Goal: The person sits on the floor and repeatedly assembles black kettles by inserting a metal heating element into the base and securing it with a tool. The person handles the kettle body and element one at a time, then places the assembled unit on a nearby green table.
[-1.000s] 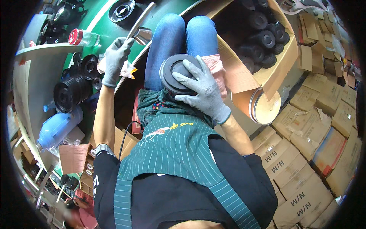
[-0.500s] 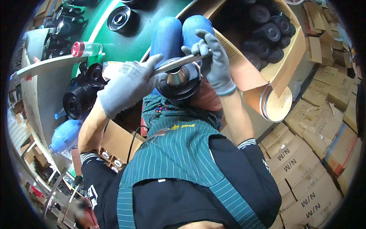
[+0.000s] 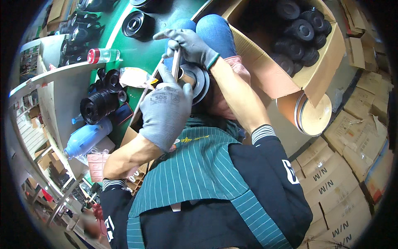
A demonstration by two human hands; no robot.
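Observation:
Both of my hands wear grey coated gloves. A slim metal bar (image 3: 176,64) stands nearly upright in the picture between them. The near end of the bar is in the grip of my left hand (image 3: 166,106), thumb along it. Around its far end curl the fingers of my right hand (image 3: 190,46), with the index finger stretched out to the left. Just right of the bar, on my lap, sits a black round flanged part (image 3: 202,85) with a metal centre (image 3: 188,78). My left hand partly covers that part; whether the bar touches it I cannot tell.
On the green table (image 3: 120,35) stand a black wheel-like part (image 3: 134,25), a clear jar with a red lid (image 3: 103,55) and a white packet (image 3: 137,77). Stacked black discs (image 3: 97,108) lie at left. An open carton (image 3: 319,76) of black discs and a round drum (image 3: 317,114) stand right.
The bar has swung from slanting across the part to nearly upright in view. My right hand has moved left and my left hand nearer my body and rightward. Both keep hold.

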